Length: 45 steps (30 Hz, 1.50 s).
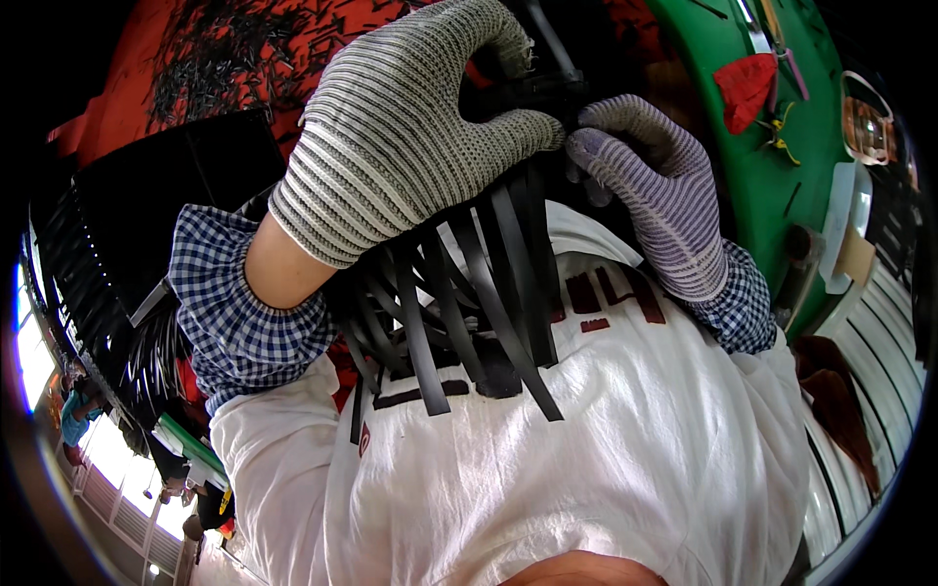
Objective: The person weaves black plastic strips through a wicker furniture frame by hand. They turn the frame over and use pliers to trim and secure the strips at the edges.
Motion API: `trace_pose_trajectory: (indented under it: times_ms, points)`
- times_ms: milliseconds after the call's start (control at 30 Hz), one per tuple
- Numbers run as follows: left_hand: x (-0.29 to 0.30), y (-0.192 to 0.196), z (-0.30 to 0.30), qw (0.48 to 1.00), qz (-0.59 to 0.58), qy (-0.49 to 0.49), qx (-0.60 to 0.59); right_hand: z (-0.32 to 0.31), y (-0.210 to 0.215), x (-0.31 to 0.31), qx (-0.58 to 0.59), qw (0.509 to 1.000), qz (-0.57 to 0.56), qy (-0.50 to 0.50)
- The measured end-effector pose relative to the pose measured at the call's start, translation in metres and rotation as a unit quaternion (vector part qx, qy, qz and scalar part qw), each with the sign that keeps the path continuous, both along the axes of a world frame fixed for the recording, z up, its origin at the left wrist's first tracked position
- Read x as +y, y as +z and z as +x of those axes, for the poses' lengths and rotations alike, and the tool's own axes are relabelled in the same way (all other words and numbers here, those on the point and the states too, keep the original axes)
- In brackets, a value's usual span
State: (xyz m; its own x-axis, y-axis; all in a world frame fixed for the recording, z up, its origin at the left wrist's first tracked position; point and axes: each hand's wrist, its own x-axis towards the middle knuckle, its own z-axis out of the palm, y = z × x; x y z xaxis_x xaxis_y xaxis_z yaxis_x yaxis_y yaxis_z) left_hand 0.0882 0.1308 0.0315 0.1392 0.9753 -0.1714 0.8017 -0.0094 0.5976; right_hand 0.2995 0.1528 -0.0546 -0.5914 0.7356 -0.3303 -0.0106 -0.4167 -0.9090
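A black piece of work with many flat black plastic strips [486, 283] lies in front of my chest, the loose ends hanging down over my white shirt. My left hand [391, 127], in a grey-and-white striped knit glove, arches over the work; its thumb and fingers close on the black piece, partly hidden. On the other side my right hand [655, 181], in a purple-grey striped glove, has thumb and fingertips pinched together at a dark strip beside the left thumb. Above both thumbs a narrow black bar [552, 41] rises from the piece.
Black scraps [230, 59] are scattered over a red surface [127, 63] at the far left. A green tabletop [821, 107] on the right carries a red cloth [746, 90] and yellow-handled cutters [782, 137]. Bundles of black strips [73, 264] hang at left. A white slatted surface [860, 361] stands right.
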Motion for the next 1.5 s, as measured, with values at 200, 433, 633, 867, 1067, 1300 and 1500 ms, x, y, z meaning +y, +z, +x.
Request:
trace_pose_trajectory:
  times_ms: [200, 433, 633, 867, 1067, 1300, 1500]
  points:
    - [-0.002, 0.003, 0.006, 0.998, -0.037, 0.010, -0.058, 0.000, -0.002, 0.002, -0.030, 0.999, 0.015, 0.018]
    - [-0.008, 0.002, 0.007, 0.998, -0.005, 0.006, -0.070, -0.004, -0.003, -0.002, -0.013, 1.000, -0.007, -0.016]
    - [-0.012, -0.005, 0.003, 0.994, 0.052, -0.016, -0.093, -0.012, -0.010, -0.017, 0.012, 0.994, 0.046, -0.096]
    - [-0.012, -0.005, 0.001, 0.993, 0.052, -0.018, -0.106, -0.010, -0.010, -0.014, 0.001, 0.997, 0.032, -0.069]
    - [-0.005, -0.032, -0.015, 0.988, 0.014, -0.023, -0.151, -0.010, 0.001, -0.008, -0.024, 0.999, -0.022, -0.033]
    - [-0.009, -0.018, -0.009, 0.988, 0.042, -0.036, -0.145, -0.007, 0.006, -0.002, -0.007, 0.997, -0.078, -0.003]
    - [-0.010, -0.006, -0.003, 0.992, 0.041, -0.032, -0.114, -0.006, 0.005, -0.001, 0.025, 0.994, -0.109, -0.001]
